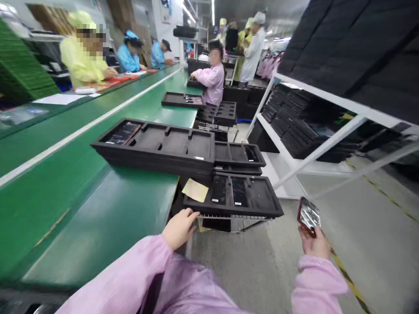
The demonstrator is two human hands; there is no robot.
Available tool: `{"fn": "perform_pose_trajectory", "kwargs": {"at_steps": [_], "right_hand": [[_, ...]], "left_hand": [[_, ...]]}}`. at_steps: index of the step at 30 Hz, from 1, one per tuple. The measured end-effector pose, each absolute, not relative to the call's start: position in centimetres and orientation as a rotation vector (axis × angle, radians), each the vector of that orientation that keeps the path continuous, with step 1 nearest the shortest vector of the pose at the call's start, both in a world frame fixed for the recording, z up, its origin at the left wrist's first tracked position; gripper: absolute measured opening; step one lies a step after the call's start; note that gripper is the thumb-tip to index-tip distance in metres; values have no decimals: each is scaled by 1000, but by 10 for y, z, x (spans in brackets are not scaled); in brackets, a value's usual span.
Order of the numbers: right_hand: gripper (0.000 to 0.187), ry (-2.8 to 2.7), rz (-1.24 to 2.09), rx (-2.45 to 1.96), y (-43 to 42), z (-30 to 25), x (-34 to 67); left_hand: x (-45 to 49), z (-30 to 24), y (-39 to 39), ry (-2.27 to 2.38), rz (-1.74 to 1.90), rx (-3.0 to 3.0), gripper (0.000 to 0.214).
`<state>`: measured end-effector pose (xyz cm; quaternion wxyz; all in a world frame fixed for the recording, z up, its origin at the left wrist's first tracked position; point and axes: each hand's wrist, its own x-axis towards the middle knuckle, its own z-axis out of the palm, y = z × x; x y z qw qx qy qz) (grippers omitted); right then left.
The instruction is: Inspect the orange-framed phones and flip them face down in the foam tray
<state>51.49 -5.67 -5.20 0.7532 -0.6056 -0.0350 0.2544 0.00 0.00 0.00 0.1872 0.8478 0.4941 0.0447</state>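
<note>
So the right hand (314, 244) is out over the grey floor, palm side up, with a phone (308, 216) pinched between thumb and fingers at its lower end. The phone has a red edge and a shiny face, and its long axis runs up and a bit left from the hand, tilted, face toward the camera. It's just right of the low black foam tray (262, 207), not touching it.

The left hand (179, 227) comes out of a pink sleeve (137, 270), fingers curled loosely together and resting at the near left corner of that same tray, right by the edge of the green bench (108, 218). It isn't gripping anything that I can see.

That tray sits on a wire rack and has dark phones lying flat in two of its slots, plus a yellowish paper slip (195, 190) at its left end. Behind it, a bigger stack of black trays (157, 146) sits on the bench, with one device in the far left slot and the others bare. White shelving (327, 144) on the right holds more black trays.
</note>
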Motion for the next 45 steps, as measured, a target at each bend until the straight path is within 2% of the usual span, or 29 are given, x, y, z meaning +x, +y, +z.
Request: {"fn": "perform_pose_trajectory", "kwargs": {"at_steps": [5, 9, 12, 21, 33, 38, 40, 45], "right_hand": [[14, 12, 477, -1331, -124, -57, 536], [15, 96, 435, -1357, -157, -73, 534], [18, 123, 422, -1360, -159, -85, 528], [37, 12, 486, -1302, -139, -92, 505], [50, -210, 577, -1326, -94, -80, 462], [56, -315, 611, -1495, -55, -84, 445], [55, -376, 580, -1572, -38, -79, 448], [38, -491, 451, -1792, -5, -69, 465]], "left_hand": [[65, -37, 62, 1378, 76, 2424, 55], [64, -60, 76, 1320, 129, 2444, 46], [56, -59, 83, 1257, 209, 2448, 40], [48, -6, 110, 1255, 350, 2335, 39], [63, -53, 48, 1485, 405, 2063, 33], [46, -54, 62, 1922, 605, 1606, 56], [44, -61, 64, 1970, 601, 1372, 59], [50, -70, 60, 1818, 525, 959, 32]]}}
